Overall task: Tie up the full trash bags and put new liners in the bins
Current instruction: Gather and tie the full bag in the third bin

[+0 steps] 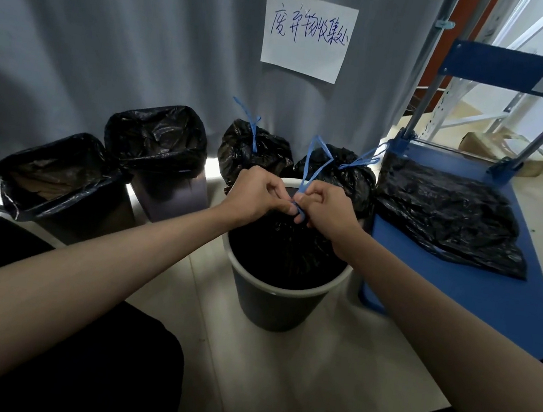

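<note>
A round grey bin [270, 306] with a white rim stands on the floor in front of me, and a full black trash bag [286, 256] sits in it with its mouth gathered. My left hand [257, 197] and my right hand [323, 209] meet above the bag, and both pinch its blue drawstring [311, 162], which loops upward between them. Two tied black bags, one [253, 150] and the other [343, 174], with blue strings lie behind the bin. Two rectangular bins at the left, the nearer [58, 184] and the farther [163, 153], carry open black liners.
A grey curtain [113, 29] with a handwritten paper sign [308, 36] hangs behind. A blue platform cart [480, 288] at the right carries a flat black bag [449, 212]. My dark-clad knees fill the lower corners. Pale floor tiles lie around the bin.
</note>
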`<state>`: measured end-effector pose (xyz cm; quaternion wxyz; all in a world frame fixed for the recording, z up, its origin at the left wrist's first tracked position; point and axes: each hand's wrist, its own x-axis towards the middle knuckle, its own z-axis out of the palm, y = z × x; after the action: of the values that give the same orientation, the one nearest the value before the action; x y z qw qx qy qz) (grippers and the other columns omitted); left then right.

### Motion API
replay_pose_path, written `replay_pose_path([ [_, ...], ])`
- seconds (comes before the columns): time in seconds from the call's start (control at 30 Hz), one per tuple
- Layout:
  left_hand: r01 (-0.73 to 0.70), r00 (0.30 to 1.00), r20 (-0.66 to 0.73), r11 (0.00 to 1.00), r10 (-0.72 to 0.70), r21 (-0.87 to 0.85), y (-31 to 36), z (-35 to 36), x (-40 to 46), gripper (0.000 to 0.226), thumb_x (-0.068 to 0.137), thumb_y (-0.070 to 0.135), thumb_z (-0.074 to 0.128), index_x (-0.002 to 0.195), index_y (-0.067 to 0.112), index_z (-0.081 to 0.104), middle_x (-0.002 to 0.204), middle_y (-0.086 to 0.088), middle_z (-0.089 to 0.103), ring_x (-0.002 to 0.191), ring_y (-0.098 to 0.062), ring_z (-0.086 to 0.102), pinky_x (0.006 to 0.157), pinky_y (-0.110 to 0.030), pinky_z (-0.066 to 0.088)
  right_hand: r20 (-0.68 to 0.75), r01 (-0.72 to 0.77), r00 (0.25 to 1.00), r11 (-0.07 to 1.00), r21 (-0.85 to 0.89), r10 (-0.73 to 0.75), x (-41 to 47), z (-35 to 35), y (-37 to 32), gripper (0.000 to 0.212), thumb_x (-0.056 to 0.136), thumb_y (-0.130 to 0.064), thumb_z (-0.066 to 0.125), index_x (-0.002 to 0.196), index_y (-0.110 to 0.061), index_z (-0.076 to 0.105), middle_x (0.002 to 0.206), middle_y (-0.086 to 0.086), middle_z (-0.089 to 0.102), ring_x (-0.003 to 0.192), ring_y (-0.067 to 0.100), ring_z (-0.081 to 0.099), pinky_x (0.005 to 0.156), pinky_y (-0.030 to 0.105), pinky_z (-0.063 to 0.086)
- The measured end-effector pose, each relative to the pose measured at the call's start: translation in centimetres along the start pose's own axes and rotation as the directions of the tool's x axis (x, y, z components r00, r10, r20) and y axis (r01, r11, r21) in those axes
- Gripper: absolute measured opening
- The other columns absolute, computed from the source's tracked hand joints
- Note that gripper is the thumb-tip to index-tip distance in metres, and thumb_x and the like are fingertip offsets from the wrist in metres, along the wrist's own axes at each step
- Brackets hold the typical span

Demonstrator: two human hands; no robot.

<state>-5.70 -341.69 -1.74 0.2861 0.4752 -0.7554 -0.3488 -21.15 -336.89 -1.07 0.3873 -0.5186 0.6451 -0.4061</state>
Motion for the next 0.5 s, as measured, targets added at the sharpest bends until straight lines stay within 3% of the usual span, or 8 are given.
replay_pose_path([
  [0.13,0.016,1.0,-0.009,1.0,-0.016,0.017,-0.11,0.0,0.18,0.014,0.067,0.02,0.088,0.069,0.015,0.076,0.054,0.009,0.065,0.049,0.005,0.052,0.052,-0.009,0.036,-0.044,-0.064,0.997,0.992,0.105,0.069,0.48,-0.02,0.15,0.01,0.095,-0.007,0.056,0.085,-0.004,0.057,0.073,0.013,0.066,0.059,0.021,0.066,0.05,0.023,0.05],
  [0.27,-0.002,1.0,0.013,0.996,0.001,0.087,-0.19,0.06,0.12,0.013,0.07,0.018,0.086,0.069,0.014,0.073,0.061,0.002,0.068,0.053,0.004,0.054,0.056,-0.011,0.042,-0.075,-0.147,0.982,0.957,0.25,0.171,0.87,-0.35,0.81,0.018,0.095,-0.005,0.056,0.077,-0.007,0.054,0.073,0.015,0.064,0.059,0.024,0.066,0.052,0.025,0.052],
  [0.37,-0.029,0.998,0.057,0.993,0.023,0.117,-0.06,-0.11,0.12,0.011,0.072,0.016,0.084,0.071,0.014,0.073,0.066,-0.002,0.071,0.055,0.002,0.056,0.061,-0.013,0.045,-0.07,-0.145,0.983,0.958,0.247,0.167,0.9,-0.35,0.98,0.017,0.095,-0.005,0.056,0.078,-0.006,0.055,0.073,0.016,0.064,0.06,0.025,0.066,0.052,0.025,0.052],
  [0.5,-0.035,0.994,0.102,0.998,0.029,0.052,0.53,-0.46,-0.11,0.009,0.075,0.012,0.082,0.083,0.012,0.077,0.07,0.004,0.073,0.06,0.009,0.061,0.064,-0.004,0.041,-0.038,-0.097,0.993,0.972,0.214,0.108,0.8,-0.31,0.58,0.01,0.095,-0.003,0.054,0.085,-0.002,0.057,0.073,0.017,0.065,0.059,0.023,0.064,0.053,0.024,0.052],
])
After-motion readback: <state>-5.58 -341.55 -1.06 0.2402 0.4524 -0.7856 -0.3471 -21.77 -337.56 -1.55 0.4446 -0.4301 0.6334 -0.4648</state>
